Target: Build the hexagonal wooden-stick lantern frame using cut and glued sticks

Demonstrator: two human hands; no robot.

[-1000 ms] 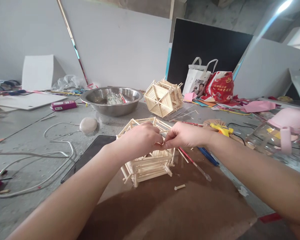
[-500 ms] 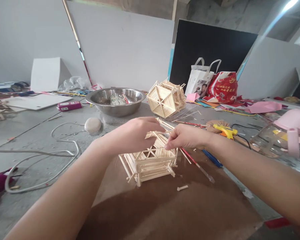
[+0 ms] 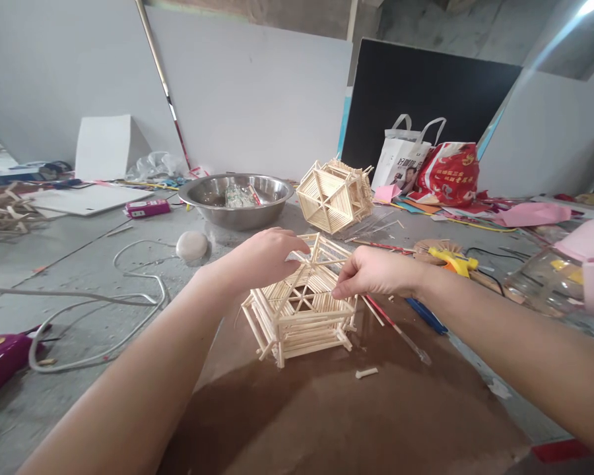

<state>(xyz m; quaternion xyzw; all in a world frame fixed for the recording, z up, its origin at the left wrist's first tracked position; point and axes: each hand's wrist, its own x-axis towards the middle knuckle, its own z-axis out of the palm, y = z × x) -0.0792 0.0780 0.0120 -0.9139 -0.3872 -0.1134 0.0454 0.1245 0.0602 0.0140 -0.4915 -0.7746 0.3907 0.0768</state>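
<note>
A six-sided frame built of thin pale wooden sticks (image 3: 311, 333) stands on a brown board (image 3: 356, 422), with spokes crossing its top. Over its far left part hovers my left hand (image 3: 270, 260), thumb and forefinger apart with nothing visible between them. My right hand (image 3: 371, 272) is closed in a pinch at the frame's right side, fingertips close to the upper sticks; what they grip, if anything, is hidden. Behind the hands sits a second, similar stick frame (image 3: 334, 194), tipped so that a spoked face shows.
A steel basin (image 3: 237, 214) stands beyond my left hand. A white cable (image 3: 161, 290) loops on the left near a purple package (image 3: 148, 208). To the right lie a yellow glue-gun-like tool (image 3: 453, 260), a blue pen-like item (image 3: 426, 315) and a clear jug (image 3: 549, 284).
My left hand's fingers have parted from the stick they were at and drawn slightly back. The right hand keeps its pinch near the frame. The whole view has shifted slightly.
</note>
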